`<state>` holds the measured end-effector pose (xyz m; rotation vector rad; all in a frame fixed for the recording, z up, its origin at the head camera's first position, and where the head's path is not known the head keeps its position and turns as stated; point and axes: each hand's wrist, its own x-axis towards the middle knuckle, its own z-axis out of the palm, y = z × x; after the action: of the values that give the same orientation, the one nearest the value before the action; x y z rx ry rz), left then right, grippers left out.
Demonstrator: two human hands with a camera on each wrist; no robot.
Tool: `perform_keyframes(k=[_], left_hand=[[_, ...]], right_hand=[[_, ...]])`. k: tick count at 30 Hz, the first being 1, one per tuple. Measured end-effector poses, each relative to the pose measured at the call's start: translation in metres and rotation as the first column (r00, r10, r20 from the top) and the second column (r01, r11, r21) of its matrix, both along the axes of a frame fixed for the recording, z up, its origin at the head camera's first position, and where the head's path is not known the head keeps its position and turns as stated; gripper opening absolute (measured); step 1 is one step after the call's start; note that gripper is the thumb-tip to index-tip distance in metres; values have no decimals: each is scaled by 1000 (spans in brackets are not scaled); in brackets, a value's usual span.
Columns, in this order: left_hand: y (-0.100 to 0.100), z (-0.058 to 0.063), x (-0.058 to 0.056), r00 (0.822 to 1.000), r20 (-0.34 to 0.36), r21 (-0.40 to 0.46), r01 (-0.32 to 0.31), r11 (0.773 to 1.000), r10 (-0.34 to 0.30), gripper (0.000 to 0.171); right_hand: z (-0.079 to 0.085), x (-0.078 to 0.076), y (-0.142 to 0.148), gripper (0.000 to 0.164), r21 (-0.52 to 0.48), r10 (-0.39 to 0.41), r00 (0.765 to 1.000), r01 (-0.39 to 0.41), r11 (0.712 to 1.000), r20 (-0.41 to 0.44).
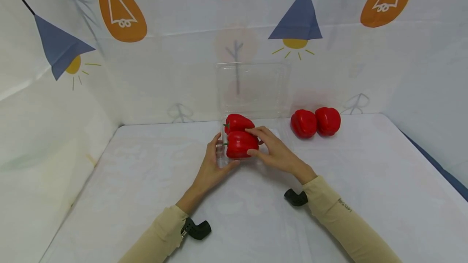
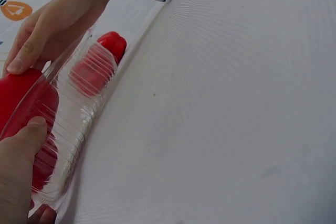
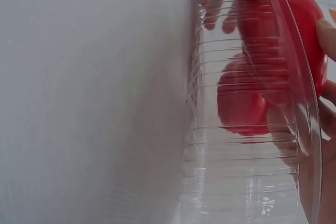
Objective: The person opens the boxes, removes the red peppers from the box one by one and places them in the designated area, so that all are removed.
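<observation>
A clear plastic clamshell container (image 3: 207, 177) stands at the middle back of the table, its see-through lid (image 1: 256, 88) raised behind it. Inside the left part of the container are two red bell peppers, the front one (image 1: 239, 144) and the rear one (image 1: 237, 122), their green stems facing left. My left hand (image 1: 215, 163) holds the container at its left front corner, with the thumb along the ribbed front wall and fingers at the left side. The right hand (image 1: 274, 151) grips the front pepper from the right, thumb in front and fingers behind.
Two more red bell peppers, the left one (image 1: 303, 123) and the right one (image 1: 328, 121), sit side by side at the back right. A white cloth (image 1: 153, 165) covers the table. Printed fabric (image 1: 175, 64) hangs behind it and along the sides.
</observation>
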<state>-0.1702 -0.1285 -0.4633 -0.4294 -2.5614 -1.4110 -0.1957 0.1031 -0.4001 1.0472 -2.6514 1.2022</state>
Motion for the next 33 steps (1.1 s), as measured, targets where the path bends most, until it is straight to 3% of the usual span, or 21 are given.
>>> perform_keyframes(k=[23,33], left_hand=[[1,0,0,1000,-16,6,0,1000,0,97],[0,4,2,1000,-8,-9,2,1000,-2,96]], right_hand=[[-2,-1,3,49,-31,39,997,-37,999,72],[0,2,2,51,-4,8,995,-8,1000,97]])
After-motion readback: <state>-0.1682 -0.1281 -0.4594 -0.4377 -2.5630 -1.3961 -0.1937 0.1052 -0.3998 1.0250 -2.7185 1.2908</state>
